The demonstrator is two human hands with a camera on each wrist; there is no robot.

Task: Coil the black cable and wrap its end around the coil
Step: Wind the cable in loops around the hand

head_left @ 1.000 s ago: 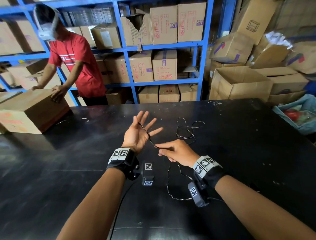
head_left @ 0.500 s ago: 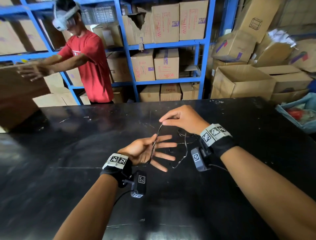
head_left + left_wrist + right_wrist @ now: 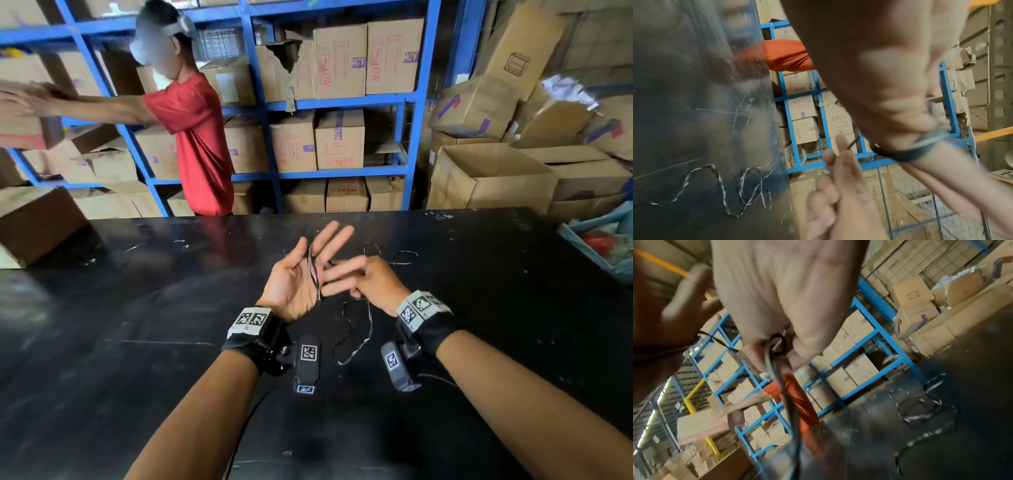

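The left hand is held palm-up above the black table with fingers spread and straight; loops of the black cable run across its palm between the fingers; the right hand sits just beside the left hand, touching its fingers, its own fingers curled on the cable; slack cable hangs below the left hand and trails on the table beyond it; behind the table's far edge a person in a red shirt reaches toward a cardboard box, before blue shelving
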